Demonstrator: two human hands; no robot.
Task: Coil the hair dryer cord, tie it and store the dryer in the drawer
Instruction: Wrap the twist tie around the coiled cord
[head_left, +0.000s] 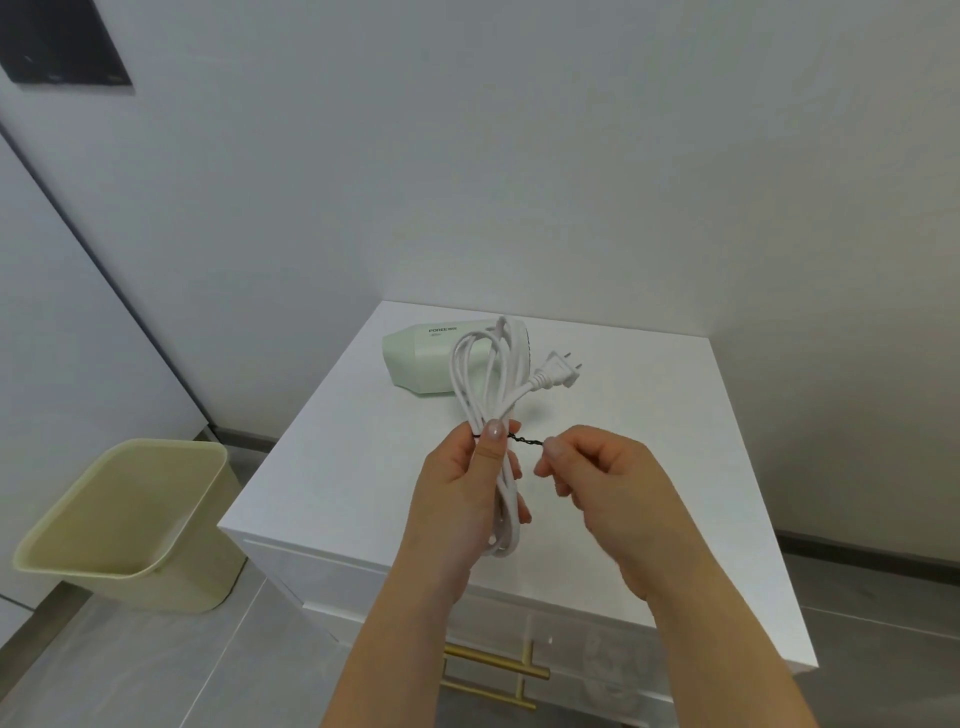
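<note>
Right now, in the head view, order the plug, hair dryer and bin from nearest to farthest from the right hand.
1. Plug: just beyond the right hand.
2. Hair dryer: farther back, to the left.
3. Bin: far off to the left.

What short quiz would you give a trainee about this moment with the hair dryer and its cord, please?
1. True or false: the right hand holds the hair dryer.
2. What does the left hand grip? A the coiled cord; B the hair dryer; C nothing.
3. Fill in: the right hand pinches the twisted end of the black ____ wrapped round the coiled cord.
Key: 1 false, the hair dryer lies on the cabinet top; 2 A; 3 tie.
</note>
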